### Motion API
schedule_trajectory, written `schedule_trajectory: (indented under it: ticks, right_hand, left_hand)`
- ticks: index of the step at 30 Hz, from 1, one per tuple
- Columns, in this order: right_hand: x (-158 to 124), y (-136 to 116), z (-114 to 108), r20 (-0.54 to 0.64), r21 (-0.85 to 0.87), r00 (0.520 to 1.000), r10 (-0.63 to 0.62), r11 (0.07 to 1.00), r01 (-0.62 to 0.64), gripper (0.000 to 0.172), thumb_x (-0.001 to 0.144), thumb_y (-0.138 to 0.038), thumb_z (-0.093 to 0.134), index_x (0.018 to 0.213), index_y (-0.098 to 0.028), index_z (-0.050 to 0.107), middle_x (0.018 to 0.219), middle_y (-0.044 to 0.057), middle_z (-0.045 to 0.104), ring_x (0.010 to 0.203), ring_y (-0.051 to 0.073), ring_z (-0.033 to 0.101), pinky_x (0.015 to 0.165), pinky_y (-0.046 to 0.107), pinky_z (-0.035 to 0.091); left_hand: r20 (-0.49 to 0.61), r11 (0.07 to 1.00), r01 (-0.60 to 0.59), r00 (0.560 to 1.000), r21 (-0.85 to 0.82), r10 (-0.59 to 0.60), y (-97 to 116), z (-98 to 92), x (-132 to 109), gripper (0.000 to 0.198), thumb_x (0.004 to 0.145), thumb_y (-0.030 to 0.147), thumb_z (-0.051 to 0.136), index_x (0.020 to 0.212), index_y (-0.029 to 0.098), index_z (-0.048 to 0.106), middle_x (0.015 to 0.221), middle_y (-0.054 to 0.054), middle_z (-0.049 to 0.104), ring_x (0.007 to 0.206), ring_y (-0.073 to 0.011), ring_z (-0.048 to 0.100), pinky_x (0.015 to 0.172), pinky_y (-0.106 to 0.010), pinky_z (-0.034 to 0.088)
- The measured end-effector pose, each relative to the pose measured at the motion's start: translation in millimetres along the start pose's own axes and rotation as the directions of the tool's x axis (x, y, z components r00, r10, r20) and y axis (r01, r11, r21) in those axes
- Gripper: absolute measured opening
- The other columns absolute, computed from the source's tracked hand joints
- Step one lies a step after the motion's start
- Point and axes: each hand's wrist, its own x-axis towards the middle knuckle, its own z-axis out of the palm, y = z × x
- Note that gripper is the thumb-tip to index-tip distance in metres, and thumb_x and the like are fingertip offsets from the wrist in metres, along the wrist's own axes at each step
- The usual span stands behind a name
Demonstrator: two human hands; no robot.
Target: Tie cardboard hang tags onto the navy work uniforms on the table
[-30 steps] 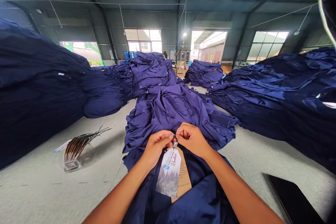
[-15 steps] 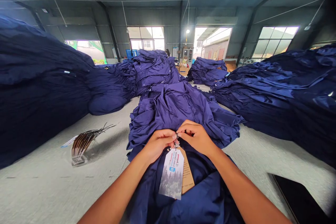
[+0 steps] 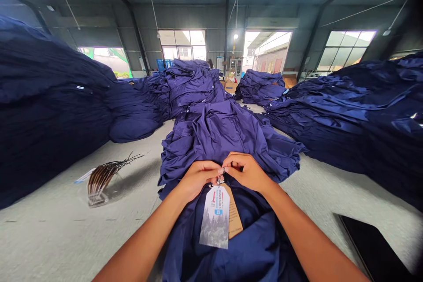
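Observation:
A navy garment [image 3: 251, 246] lies in front of me on top of a stack of the same garments [image 3: 224, 136]. My left hand [image 3: 196, 179] and my right hand [image 3: 247, 170] meet over it, both pinched on the small fastener at the top of a pair of hang tags. The front hang tag [image 3: 214, 216] is white and grey with a tree picture. A brown card tag [image 3: 235, 218] shows behind it. Both tags hang down over the garment below my fingers.
A clear holder with a bundle of dark tag loops [image 3: 101, 178] stands on the grey table [image 3: 59, 229] at left. Big piles of navy garments rise at left [image 3: 49, 105], right [image 3: 357, 119] and far back [image 3: 188, 83]. A black flat object [image 3: 373, 246] lies at lower right.
My hands stay pinched at the top of the tags with only small finger shifts. The view has drifted slightly.

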Motion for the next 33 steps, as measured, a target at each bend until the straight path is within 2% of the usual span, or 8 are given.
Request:
schedule_trajectory:
  ticks: [5,10,16,22,27,33]
  right_hand:
    - [-0.9,-0.1,0.3,-0.030,-0.066,0.999,0.017,0.998,-0.019,0.013,0.083,-0.010,0.060,0.077,-0.018,0.068,0.074,-0.002,0.058,0.060,0.009,0.048,0.056,0.023,0.035]
    - [-0.8,1.4,-2.5,-0.004,-0.074,0.996,0.091,0.993,-0.091,0.010,0.081,-0.015,0.061,0.074,-0.018,0.068,0.065,-0.003,0.059,0.056,0.009,0.047,0.054,0.023,0.035]
    - [-0.7,3.0,-8.3,0.101,0.097,0.977,0.190,0.975,-0.200,0.013,0.083,-0.027,0.067,0.081,-0.016,0.073,0.068,0.000,0.068,0.059,0.011,0.053,0.057,0.024,0.039]
    - [-0.9,7.5,-9.0,0.117,0.209,0.972,0.202,0.952,-0.222,0.015,0.081,-0.031,0.072,0.082,-0.016,0.074,0.078,0.003,0.073,0.067,0.013,0.060,0.066,0.026,0.046]
    - [-0.2,5.1,-9.9,0.116,0.210,0.968,0.221,0.947,-0.241,0.016,0.080,-0.032,0.072,0.079,-0.016,0.073,0.073,0.002,0.071,0.064,0.013,0.059,0.063,0.026,0.046]
    - [0.0,9.3,-5.8,0.062,0.150,0.975,0.211,0.964,-0.218,0.013,0.080,-0.028,0.066,0.079,-0.016,0.072,0.074,0.003,0.071,0.067,0.014,0.061,0.064,0.027,0.047]
  left_hand:
    - [-0.075,0.991,-0.111,0.990,0.072,0.116,-5.4,7.4,-0.2,0.029,0.073,0.039,0.087,0.076,0.012,0.077,0.069,-0.004,0.069,0.056,-0.0096,0.054,0.057,-0.023,0.043]
    - [-0.087,0.963,-0.184,0.975,0.195,0.204,-7.6,12.4,-1.4,0.026,0.077,0.038,0.082,0.077,0.012,0.076,0.073,-0.006,0.071,0.056,-0.0107,0.055,0.058,-0.024,0.044]
    - [-0.066,0.944,-0.186,0.975,0.273,0.212,-8.6,13.3,-1.1,0.010,0.074,0.023,0.072,0.071,0.014,0.070,0.068,-0.001,0.066,0.057,-0.0103,0.055,0.057,-0.023,0.045]
    - [-0.034,0.943,-0.184,0.979,0.279,0.201,-8.5,12.6,-1.0,0.013,0.078,0.026,0.067,0.072,0.015,0.068,0.066,0.000,0.064,0.057,-0.0101,0.054,0.058,-0.023,0.044]
    - [-0.019,0.947,-0.181,0.981,0.267,0.193,-7.2,11.8,-1.4,0.019,0.082,0.031,0.069,0.072,0.015,0.069,0.070,-0.001,0.066,0.057,-0.0095,0.053,0.058,-0.023,0.041]
    - [-0.034,0.960,-0.162,0.984,0.226,0.174,-10.3,9.7,-0.8,0.023,0.082,0.037,0.074,0.076,0.014,0.073,0.072,-0.003,0.069,0.059,-0.0102,0.054,0.058,-0.023,0.040]
